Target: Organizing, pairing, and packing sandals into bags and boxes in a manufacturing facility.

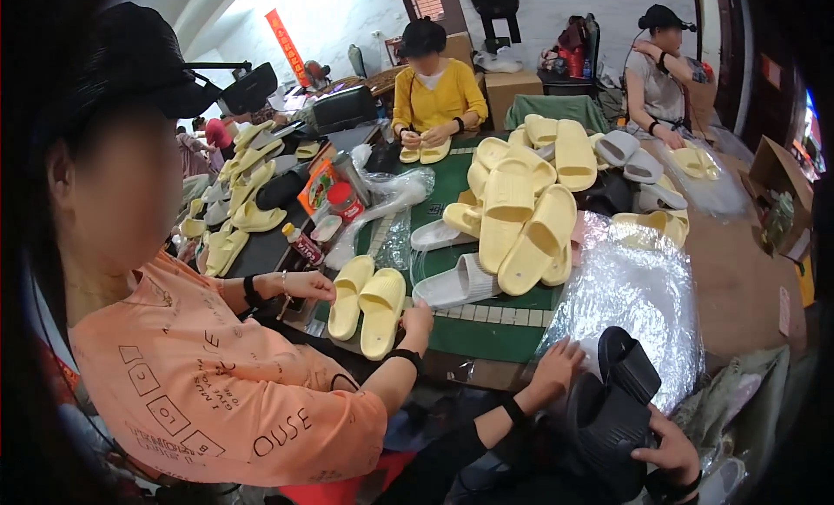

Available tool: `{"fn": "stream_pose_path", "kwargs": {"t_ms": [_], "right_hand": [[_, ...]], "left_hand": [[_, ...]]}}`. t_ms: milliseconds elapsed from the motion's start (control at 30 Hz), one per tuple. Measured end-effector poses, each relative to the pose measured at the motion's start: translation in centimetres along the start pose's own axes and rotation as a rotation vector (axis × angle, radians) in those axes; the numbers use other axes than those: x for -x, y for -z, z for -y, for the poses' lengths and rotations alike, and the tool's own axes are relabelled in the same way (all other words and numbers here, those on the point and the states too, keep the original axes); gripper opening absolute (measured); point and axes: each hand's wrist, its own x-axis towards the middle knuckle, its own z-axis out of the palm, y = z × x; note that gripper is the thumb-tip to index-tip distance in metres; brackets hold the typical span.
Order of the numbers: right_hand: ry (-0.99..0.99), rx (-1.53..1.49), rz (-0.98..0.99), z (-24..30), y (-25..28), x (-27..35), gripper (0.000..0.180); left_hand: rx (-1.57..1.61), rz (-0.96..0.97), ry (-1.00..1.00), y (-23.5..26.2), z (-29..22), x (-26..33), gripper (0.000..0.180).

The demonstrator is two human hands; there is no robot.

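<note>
A pair of black ribbed slippers (611,427) is tilted up in front of me at the lower right, one partly overlapping the other. My right hand (669,451) grips the right edge of the pair, thumb on the near slipper's side. Just left of the slippers, my left hand (556,372) has its fingers stretched out at the border of a stack of clear plastic bags (627,301). Whether its fingertips touch the bags, I cannot tell. Beyond the bags lies a heap of pale yellow slippers (508,201), with grey slippers (459,283) at its near left.
At my left, a co-worker in an orange shirt (234,375) handles two yellow slippers (369,305). Across the green table (460,340) sits a person in yellow (439,92); another person (660,83) works at far right. A cardboard box (782,201) stands at the right edge.
</note>
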Motion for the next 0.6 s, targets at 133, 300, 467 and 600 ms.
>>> {"fn": "stream_pose_path", "kwargs": {"t_ms": [133,300,467,600], "right_hand": [[-0.028,0.160,0.097,-0.7,0.4,0.6,0.066],[-0.045,0.200,0.114,0.6,-0.3,0.0,0.056],[0.082,0.251,0.329,-0.2,-0.6,-1.4,0.049],[0.112,0.223,0.355,-1.6,-0.4,-1.2,0.046]], "left_hand": [[0.056,0.137,-0.098,0.3,0.2,-0.2,0.048],[0.417,0.200,-0.180,3.3,0.7,-1.4,0.087],[0.103,-0.037,-0.230,1.2,2.9,-1.1,0.047],[0.038,-0.066,-0.188,2.5,0.4,-2.8,0.033]]}}
